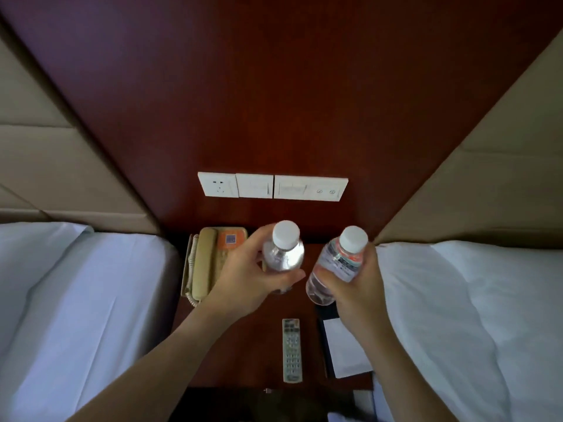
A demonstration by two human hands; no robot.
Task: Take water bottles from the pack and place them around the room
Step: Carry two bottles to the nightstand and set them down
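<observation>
I hold two clear water bottles with white caps over a dark wooden nightstand (243,354) between two beds. My left hand (246,278) grips the left bottle (285,254) around its body, upright, beside a beige telephone. My right hand (356,284) grips the right bottle (338,263), which has a printed label and tilts with its base toward the middle. Whether either bottle touches the nightstand cannot be told. The pack is not in view.
A beige telephone (210,263) lies at the nightstand's back left. A grey remote (292,350) and a white notepad (345,348) lie at its front. White-sheeted beds (76,300) (472,315) flank it. Wall switches and a socket (272,186) sit on the wooden panel behind.
</observation>
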